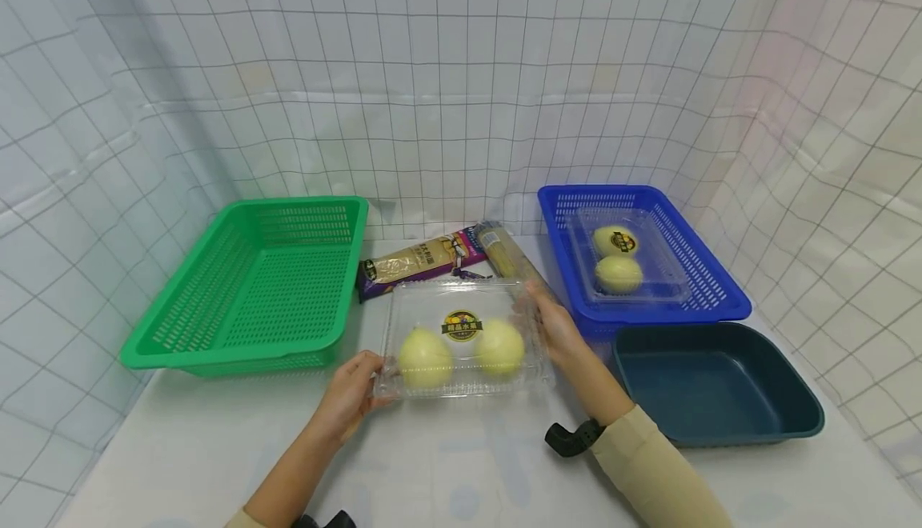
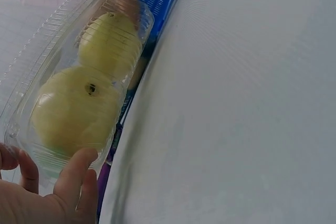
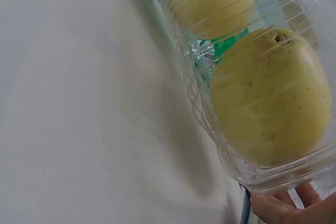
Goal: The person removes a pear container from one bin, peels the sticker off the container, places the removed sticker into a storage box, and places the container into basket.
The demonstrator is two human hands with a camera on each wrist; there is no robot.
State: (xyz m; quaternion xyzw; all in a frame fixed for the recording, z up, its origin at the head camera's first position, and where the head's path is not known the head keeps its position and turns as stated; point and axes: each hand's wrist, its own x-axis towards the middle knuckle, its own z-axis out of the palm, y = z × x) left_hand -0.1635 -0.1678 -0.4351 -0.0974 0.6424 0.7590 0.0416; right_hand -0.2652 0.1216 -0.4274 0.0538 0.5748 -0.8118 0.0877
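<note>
Between both hands a clear plastic fruit box (image 1: 461, 292) is held, tilted, above the white table. Inside lie two pale yellow-green fruits, a left one (image 1: 425, 358) and a right one (image 1: 500, 347), and a round dark label (image 1: 462, 326) is on the lid. My left hand (image 1: 351, 390) grips the box's near left corner; its thumb and fingers (image 2: 76, 177) show at that end in the left wrist view. My right hand (image 1: 556, 324) holds the right side, some of its fingers hidden behind the plastic. From the right wrist view, the hand (image 3: 294, 208) is at the box's end, partly cut off.
A green basket (image 1: 288, 344) stands at left. At right, a blue basket (image 1: 576, 304) holds another clear box (image 1: 655, 272) with two fruits; a dark teal tub (image 1: 720, 384) sits before it. Behind the held box lie a gold-purple packet (image 1: 418, 262) and a clear pasta packet (image 1: 504, 252).
</note>
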